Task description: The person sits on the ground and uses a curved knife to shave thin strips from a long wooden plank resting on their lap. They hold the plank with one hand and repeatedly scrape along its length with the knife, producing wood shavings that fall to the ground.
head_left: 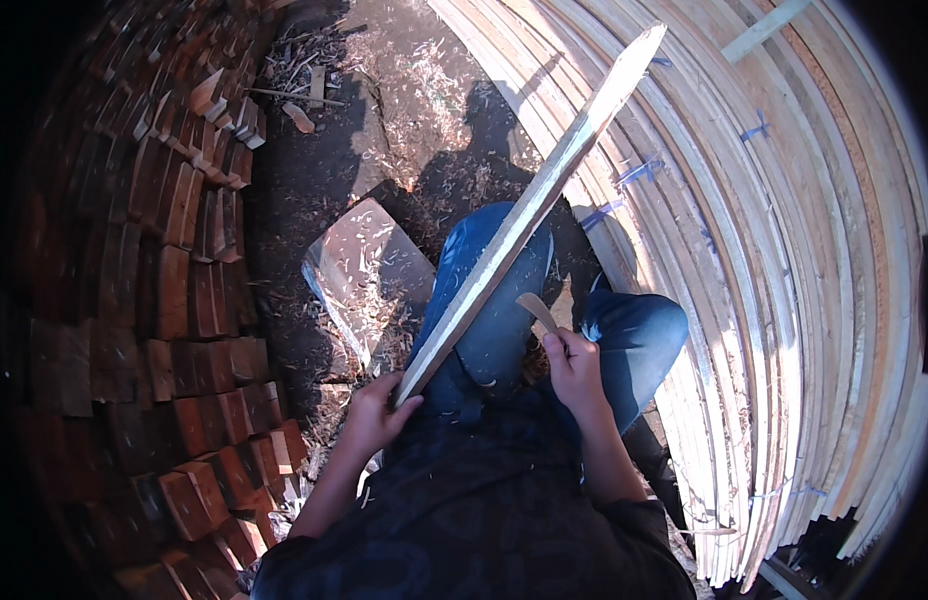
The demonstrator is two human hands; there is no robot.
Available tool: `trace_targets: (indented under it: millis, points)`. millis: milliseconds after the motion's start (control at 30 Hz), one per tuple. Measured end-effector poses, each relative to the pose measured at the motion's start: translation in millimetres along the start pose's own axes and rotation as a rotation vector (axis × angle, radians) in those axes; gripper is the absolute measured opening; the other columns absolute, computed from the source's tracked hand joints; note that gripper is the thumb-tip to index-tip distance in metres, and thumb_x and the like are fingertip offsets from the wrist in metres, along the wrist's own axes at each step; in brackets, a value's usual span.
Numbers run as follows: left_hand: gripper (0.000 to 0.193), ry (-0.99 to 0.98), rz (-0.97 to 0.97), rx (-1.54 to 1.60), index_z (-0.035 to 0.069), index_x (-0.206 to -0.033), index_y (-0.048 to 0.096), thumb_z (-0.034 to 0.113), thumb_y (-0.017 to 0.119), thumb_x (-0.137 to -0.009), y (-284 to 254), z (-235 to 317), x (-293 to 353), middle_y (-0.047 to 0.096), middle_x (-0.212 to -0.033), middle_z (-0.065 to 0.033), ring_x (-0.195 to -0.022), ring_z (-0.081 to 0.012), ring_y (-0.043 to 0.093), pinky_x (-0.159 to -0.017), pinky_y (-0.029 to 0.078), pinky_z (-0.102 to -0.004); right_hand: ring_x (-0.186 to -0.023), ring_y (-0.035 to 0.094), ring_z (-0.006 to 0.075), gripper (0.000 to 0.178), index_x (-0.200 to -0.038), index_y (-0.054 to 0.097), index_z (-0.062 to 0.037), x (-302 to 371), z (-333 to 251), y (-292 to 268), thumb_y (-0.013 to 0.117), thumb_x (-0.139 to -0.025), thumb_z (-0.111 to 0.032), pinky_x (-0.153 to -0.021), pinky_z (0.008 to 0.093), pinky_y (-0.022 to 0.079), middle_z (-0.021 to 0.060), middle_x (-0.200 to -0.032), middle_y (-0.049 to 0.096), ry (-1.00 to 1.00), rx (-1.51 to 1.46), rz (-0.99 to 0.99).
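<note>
My left grip is closed around the lower end of the long, pale-and-brown wooden stick, which slants over my blue-trousered left leg; steady holding helps. My right grip holds a thin, curved brown piece, best kept clear of that leg.

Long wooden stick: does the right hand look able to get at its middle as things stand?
Probably yes: nothing seems to block the space between the right hand and the long wooden stick. That hand already holds a curved strip, though, so its grip isn't free.
</note>
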State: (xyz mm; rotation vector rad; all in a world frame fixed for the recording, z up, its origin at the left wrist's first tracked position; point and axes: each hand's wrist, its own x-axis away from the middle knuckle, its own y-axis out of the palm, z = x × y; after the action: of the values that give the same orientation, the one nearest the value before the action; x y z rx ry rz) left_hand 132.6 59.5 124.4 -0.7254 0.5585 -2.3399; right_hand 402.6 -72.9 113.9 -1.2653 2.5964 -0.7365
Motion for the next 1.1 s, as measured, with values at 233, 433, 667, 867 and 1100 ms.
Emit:
trace_targets:
  millis: [233, 433, 667, 867, 1100]
  points:
    - [0.021, -0.039, -0.233, 0.414, 0.0, -0.102, 0.054, 0.018, 0.043, -0.101, 1.6, 8.8, -20.1, 0.054, -0.068, -0.005, -0.059, -0.0125, 0.056, -0.058, 0.046, -0.0283, -0.051, 0.054, 0.0341, 0.037, -0.071, 0.055, -0.0001, -7.7, -9.4, -14.0, 0.061, -0.092, -0.029, -0.049, 0.0383, 0.041, 0.0178, -0.055, 0.051, -0.004, 0.116, 0.011]
    - [0.021, 0.107, -0.119, 0.106, -0.001, -0.097, 0.05, 0.02, 0.049, -0.099, 24.8, 46.3, -50.4, 0.057, -0.064, -0.0185, -0.061, -0.0382, 0.06, -0.058, 0.047, -0.0433, -0.058, 0.06, 0.0383, 0.044, -0.07, 0.057, -0.003, -25.7, -33.5, -40.2, 0.063, -0.089, -0.041, -0.051, 0.0423, 0.046, 0.0175, -0.058, 0.057, -0.032, 0.507, 0.092]
    - [0.027, 0.133, -0.037, -0.049, -0.003, -0.096, 0.05, 0.024, 0.055, -0.096, 28.1, 59.8, -57.6, 0.059, -0.066, -0.0256, -0.07, -0.0455, 0.061, -0.058, 0.045, -0.0511, -0.053, 0.061, 0.0345, 0.046, -0.066, 0.057, -0.0055, -44.4, -41.7, -42.3, 0.062, -0.089, -0.045, -0.047, 0.0409, 0.048, 0.0135, -0.055, 0.057, -0.152, 0.638, 0.087]
    - [0.027, 0.079, -0.074, 0.04, -0.003, -0.094, 0.053, 0.023, 0.056, -0.095, 31.4, 52.0, -64.1, 0.057, -0.063, -0.0248, -0.066, -0.045, 0.061, -0.057, 0.045, -0.0491, -0.052, 0.061, 0.029, 0.045, -0.065, 0.056, -0.0064, -56.8, -37.6, -38.8, 0.065, -0.086, -0.045, -0.046, 0.0373, 0.047, 0.0098, -0.057, 0.057, -0.236, 0.738, 0.102]
    - [0.024, 0.022, -0.096, 0.134, -0.002, -0.095, 0.055, 0.022, 0.055, -0.096, 32.4, 53.0, -66.0, 0.055, -0.059, -0.0209, -0.063, -0.0419, 0.063, -0.055, 0.045, -0.0448, -0.057, 0.06, 0.0292, 0.043, -0.072, 0.06, -0.007, -69.9, -26.2, -42.4, 0.067, -0.082, -0.048, -0.05, 0.0376, 0.046, 0.0088, -0.063, 0.057, -0.282, 0.797, 0.138]
